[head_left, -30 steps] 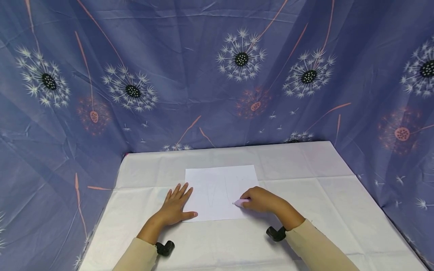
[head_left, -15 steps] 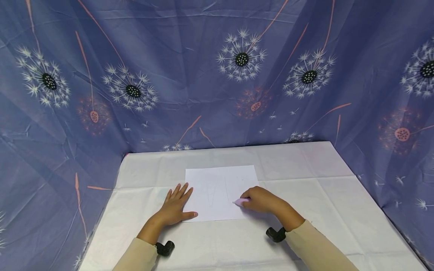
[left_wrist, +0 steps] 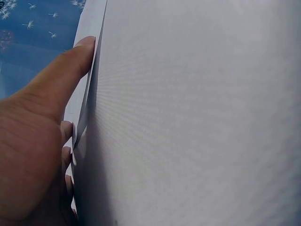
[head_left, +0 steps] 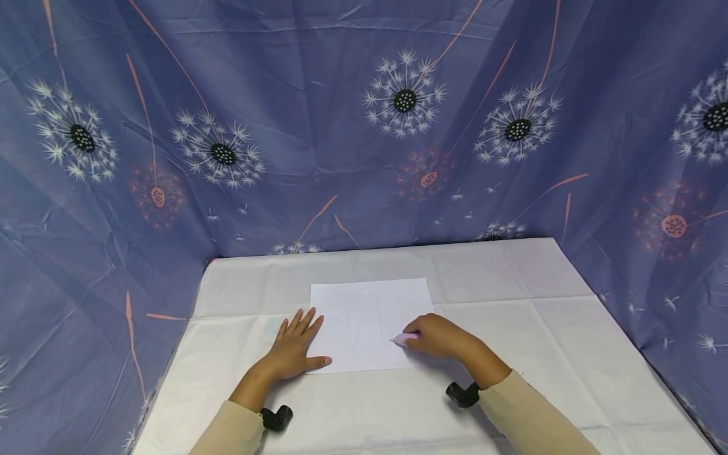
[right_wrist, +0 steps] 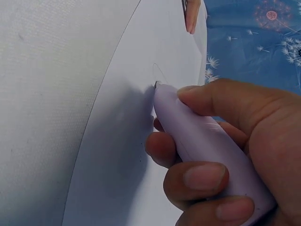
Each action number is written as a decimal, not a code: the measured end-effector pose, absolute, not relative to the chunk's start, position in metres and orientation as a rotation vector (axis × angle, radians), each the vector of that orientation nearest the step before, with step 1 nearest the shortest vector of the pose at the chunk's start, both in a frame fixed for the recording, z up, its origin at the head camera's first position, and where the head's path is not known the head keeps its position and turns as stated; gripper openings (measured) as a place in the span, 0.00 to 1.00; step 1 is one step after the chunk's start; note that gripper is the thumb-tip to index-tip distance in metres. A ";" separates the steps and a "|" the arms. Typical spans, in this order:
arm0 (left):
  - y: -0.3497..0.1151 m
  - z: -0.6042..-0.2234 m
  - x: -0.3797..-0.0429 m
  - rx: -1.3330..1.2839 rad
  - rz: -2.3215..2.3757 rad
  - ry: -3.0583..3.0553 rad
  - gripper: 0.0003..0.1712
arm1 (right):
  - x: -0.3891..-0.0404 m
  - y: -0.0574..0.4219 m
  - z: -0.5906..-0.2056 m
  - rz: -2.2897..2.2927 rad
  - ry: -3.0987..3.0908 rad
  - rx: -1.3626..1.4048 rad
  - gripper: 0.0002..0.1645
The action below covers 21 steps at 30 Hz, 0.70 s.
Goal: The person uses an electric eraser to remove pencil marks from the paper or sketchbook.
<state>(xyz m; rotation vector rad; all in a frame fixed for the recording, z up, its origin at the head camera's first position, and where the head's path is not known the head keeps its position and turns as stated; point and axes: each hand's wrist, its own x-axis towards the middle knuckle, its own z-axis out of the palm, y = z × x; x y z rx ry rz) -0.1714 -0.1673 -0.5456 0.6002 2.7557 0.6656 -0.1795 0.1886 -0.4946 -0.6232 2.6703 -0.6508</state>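
A white sheet of paper (head_left: 364, 303) lies on the table, with faint thin lines (head_left: 354, 328) on it, one set shaped like a V. My left hand (head_left: 294, 347) rests flat on its left edge, fingers spread; the left wrist view shows the thumb (left_wrist: 66, 70) along the paper's near edge. On the right side of the sheet, my right hand (head_left: 435, 335) grips a chunky lilac utility knife (right_wrist: 197, 136). Its small metal tip (right_wrist: 157, 84) points left at the paper, by the lower end of a long line. The palm hides the knife's rear end.
A white cloth with fold creases covers the table (head_left: 500, 272). A blue curtain (head_left: 318, 126) with dandelion prints hangs behind and at both sides. Black wrist devices (head_left: 277, 418) sit at the cuffs of the beige sleeves (head_left: 529, 411).
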 end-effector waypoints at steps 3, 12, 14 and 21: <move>-0.167 -0.544 -0.171 0.602 0.670 2.755 0.56 | -0.179 0.188 -0.494 -0.659 2.663 -0.616 0.11; -0.169 -0.546 -0.168 0.643 0.725 2.782 0.55 | -0.178 0.187 -0.492 -0.648 2.618 -0.690 0.11; -0.169 -0.546 -0.168 0.642 0.729 2.780 0.55 | -0.178 0.187 -0.491 -0.649 2.624 -0.672 0.11; -0.169 -0.545 -0.168 0.615 0.713 2.765 0.55 | -0.179 0.187 -0.491 -0.650 2.660 -0.620 0.11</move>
